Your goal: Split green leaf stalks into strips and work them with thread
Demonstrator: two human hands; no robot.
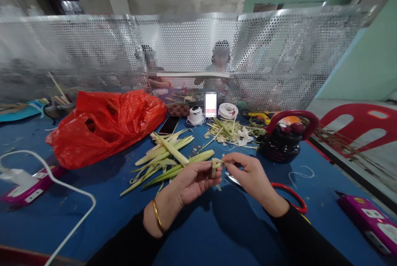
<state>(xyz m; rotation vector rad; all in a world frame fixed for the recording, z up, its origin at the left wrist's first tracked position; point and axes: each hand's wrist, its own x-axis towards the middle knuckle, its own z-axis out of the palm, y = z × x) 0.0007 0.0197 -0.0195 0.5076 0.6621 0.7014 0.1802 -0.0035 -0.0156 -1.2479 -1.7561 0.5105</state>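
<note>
Between my hands is a small pale-green piece of folded leaf strip (pixel 214 167). My left hand (pixel 196 181), a gold bangle at its wrist, is closed on it with thumb and fingers. My right hand (pixel 248 173) pinches the strip's right end. Just left of my left hand lies a loose pile of long pale-green leaf strips (pixel 173 150). Red-handled scissors (pixel 293 195) lie partly under my right hand, which hides their middle. Beyond my hands rests a heap of shredded leaf scraps (pixel 228 131).
A red plastic bag (pixel 108 125) sits at the left. Behind the strips are a dark phone (pixel 169 125), a white thread spool (pixel 195 116) and a ribbon roll (pixel 228 111). A black kettle-like pot (pixel 281 144) stands right. Purple power strips (pixel 369 220) and a white cable (pixel 83 191) flank me.
</note>
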